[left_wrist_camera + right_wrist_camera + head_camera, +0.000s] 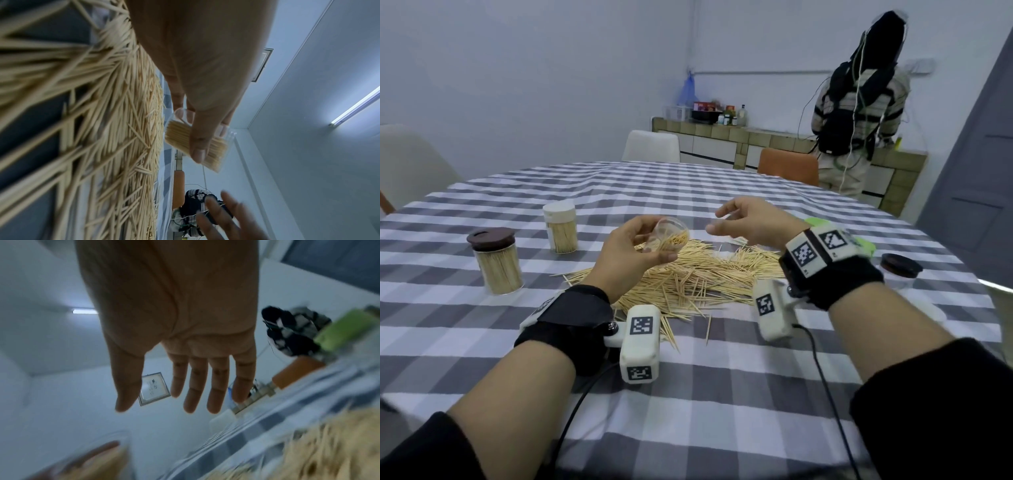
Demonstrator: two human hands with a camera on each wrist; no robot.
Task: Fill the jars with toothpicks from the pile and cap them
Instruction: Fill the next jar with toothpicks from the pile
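My left hand (630, 253) grips a small clear jar (669, 236), tilted on its side with its mouth towards the right and partly filled with toothpicks. It is held just above the toothpick pile (688, 281) on the checked tablecloth. The left wrist view shows the thumb and fingers of the left hand (205, 113) wrapped round the jar (180, 136). My right hand (750, 222) hovers a short way right of the jar's mouth and holds nothing. In the right wrist view, the right hand (185, 353) has straight, spread fingers, with the blurred jar (109, 464) at the lower left.
Two filled, capped jars stand at the left: one with a brown lid (498, 263), one with a white cap (560, 228). Another brown-lidded jar (900, 267) and a green object (868, 245) sit at the right. Chairs ring the table; a person (859, 113) stands at the far counter.
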